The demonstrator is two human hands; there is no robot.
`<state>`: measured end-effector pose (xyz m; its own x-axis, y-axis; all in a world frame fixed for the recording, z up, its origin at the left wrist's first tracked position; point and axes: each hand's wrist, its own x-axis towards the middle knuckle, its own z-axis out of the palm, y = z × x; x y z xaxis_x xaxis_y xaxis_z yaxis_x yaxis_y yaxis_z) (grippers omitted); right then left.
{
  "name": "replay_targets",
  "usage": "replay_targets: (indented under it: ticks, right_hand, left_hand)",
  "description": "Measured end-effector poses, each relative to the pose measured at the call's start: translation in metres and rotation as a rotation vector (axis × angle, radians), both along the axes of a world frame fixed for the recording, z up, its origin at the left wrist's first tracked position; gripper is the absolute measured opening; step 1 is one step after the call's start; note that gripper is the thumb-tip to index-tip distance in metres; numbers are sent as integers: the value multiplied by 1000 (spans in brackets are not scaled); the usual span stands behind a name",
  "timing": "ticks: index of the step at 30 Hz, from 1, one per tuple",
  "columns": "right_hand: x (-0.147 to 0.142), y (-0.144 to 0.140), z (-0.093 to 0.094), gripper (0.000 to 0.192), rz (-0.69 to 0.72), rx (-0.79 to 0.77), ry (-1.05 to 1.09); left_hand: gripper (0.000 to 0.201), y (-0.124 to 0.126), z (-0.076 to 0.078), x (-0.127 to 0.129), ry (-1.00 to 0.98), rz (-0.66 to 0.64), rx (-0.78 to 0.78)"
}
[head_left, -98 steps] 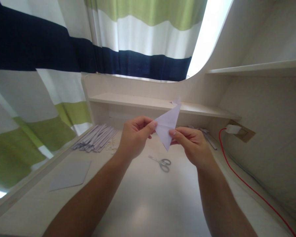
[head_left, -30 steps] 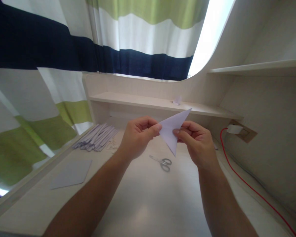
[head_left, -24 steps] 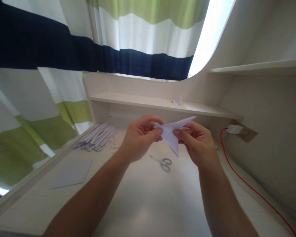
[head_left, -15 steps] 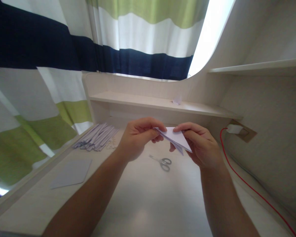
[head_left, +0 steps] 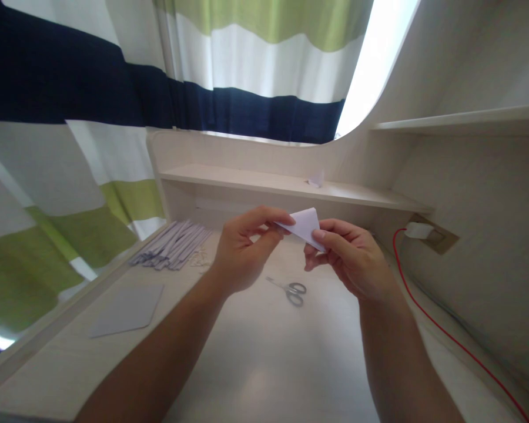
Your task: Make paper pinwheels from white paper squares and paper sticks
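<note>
A small piece of folded white paper (head_left: 305, 223) is held up between both hands, above the desk. My left hand (head_left: 251, 244) pinches its left corner between thumb and fingers. At its lower right edge, the thumb of my right hand (head_left: 350, 252) presses on the paper, with the fingers behind. The paper's underside is hidden from me. Below the hands a pair of scissors (head_left: 291, 290) with grey handles lies on the desk, touched by neither hand.
Many thin folded paper strips (head_left: 176, 244) lie at the back left, beside small pale bits (head_left: 199, 257). A stack of white paper (head_left: 127, 309) is at the left. A folded paper piece (head_left: 316, 178) stands on the shelf (head_left: 247, 181). A red cable (head_left: 445, 333) runs from a white plug (head_left: 418, 230).
The folded paper has been turned and now looks smaller, its open layers no longer showing. My right hand's thumb has shifted onto the paper's lower right edge.
</note>
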<state>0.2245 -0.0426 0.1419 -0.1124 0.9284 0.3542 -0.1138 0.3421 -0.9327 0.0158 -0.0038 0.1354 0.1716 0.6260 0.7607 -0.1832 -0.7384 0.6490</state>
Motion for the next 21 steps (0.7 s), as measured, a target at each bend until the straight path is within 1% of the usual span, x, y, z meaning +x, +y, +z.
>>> replay_targets:
  ticks: [2, 4, 6, 8, 11, 14, 17, 21]
  right_hand:
    - [1, 0, -1, 19, -67, 35, -23]
    - [-1, -2, -1, 18, -142, 93, -81]
    - [-4, -5, 0, 17, -172, 158, -161]
    - [-8, -8, 1, 16, -153, 205, -244]
    - [-11, -10, 1, 15, -151, 230, -332]
    - [-11, -10, 0, 16, -177, 246, -356]
    - [-9, -10, -1, 16, -172, 262, -361]
    - [-8, -12, 0, 15, -184, 268, -391]
  left_hand:
    - [18, 2, 1, -5, 61, -9, 11]
    - [26, 4, 2, -9, 108, -11, 1]
    - [30, 5, 4, -10, 144, 15, -27]
    - [25, 5, 6, -8, 177, 46, -40]
    - [18, 2, 9, -3, 189, 63, -5]
    - [13, 0, 9, -1, 168, 62, 34]
    - [6, 0, 8, -3, 161, 69, 74]
    - [4, 1, 8, -3, 163, 64, 98]
